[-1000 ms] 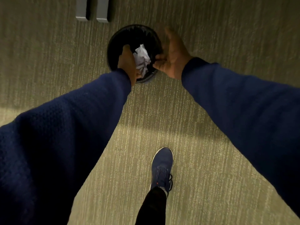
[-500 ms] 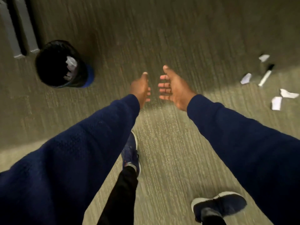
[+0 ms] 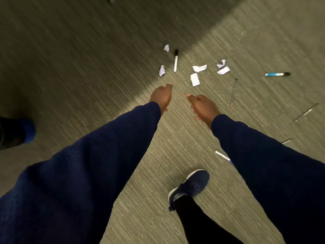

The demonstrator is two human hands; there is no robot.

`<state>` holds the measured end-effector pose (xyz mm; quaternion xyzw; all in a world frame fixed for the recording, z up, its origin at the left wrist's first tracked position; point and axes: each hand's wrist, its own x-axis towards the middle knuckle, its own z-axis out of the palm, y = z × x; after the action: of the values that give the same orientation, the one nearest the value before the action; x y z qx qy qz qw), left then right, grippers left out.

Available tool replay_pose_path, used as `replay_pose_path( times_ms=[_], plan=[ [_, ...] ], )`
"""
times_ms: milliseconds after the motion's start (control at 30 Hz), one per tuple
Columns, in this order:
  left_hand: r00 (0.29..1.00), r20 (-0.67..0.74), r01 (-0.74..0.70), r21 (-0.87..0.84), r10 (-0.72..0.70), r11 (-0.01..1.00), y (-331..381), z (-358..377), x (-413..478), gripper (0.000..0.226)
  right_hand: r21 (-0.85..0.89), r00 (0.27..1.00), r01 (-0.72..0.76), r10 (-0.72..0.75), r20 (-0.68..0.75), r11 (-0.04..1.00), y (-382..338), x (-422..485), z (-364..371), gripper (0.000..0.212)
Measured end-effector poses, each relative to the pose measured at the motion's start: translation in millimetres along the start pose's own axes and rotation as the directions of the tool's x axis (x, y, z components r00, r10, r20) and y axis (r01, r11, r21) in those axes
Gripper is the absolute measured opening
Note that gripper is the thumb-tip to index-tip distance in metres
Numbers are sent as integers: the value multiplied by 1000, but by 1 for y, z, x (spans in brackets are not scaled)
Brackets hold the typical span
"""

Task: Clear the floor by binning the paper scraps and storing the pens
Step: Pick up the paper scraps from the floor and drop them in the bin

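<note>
Several white paper scraps lie on the carpet ahead, among them a flat one (image 3: pixel 194 79) and a crumpled one (image 3: pixel 199 68). A white marker with a black cap (image 3: pixel 175 60) lies between two scraps. Further right lie a blue marker (image 3: pixel 277 74), a thin dark pen (image 3: pixel 234 91) and a grey pen (image 3: pixel 306 112). A white pen (image 3: pixel 222 155) shows beside my right sleeve. My left hand (image 3: pixel 161 98) and my right hand (image 3: pixel 202 107) hang empty above the carpet, just short of the scraps, fingers loosely curled.
The black bin with a blue base (image 3: pixel 15 132) sits at the left edge, partly cut off. My right shoe (image 3: pixel 190 186) is planted on the carpet below the hands. A shadow edge crosses the floor diagonally.
My left hand let go of the crumpled paper into the bin. I turned right and walked away from the bin; both empty hands now hang near the scraps and pens.
</note>
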<state>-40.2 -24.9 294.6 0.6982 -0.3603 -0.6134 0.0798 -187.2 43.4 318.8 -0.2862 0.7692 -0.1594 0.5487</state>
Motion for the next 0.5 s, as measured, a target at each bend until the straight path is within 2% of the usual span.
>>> replay_pose_path(
  times_ms=[133, 233, 267, 333, 367, 400, 500],
  plan=[
    [998, 29, -63, 199, 58, 978, 11, 48, 52, 52, -22, 996, -37, 35, -77, 999, 30, 46, -35, 47],
    [982, 88, -186, 473, 164, 861, 1, 77, 104, 50, -141, 996, -9, -3, -87, 990, 49, 97, -38, 49],
    [972, 135, -234, 593, 191, 771, -5, 86, 123, 51, -188, 995, 16, -34, -96, 982, 55, 116, -37, 50],
    [937, 260, -342, 818, 232, 463, -15, 100, 163, 55, -293, 987, 61, -101, -122, 954, 68, 158, -36, 50],
    [913, 320, -390, 864, 253, 317, -19, 106, 183, 56, -347, 984, 61, -114, -134, 936, 74, 179, -37, 50],
    [888, 373, -434, 873, 269, 221, -21, 113, 201, 55, -383, 983, 44, -110, -150, 923, 81, 199, -38, 50],
    [824, 479, -508, 861, 302, 18, -21, 126, 256, 56, -428, 978, -46, -45, -201, 902, 98, 261, -41, 54]
  ],
)
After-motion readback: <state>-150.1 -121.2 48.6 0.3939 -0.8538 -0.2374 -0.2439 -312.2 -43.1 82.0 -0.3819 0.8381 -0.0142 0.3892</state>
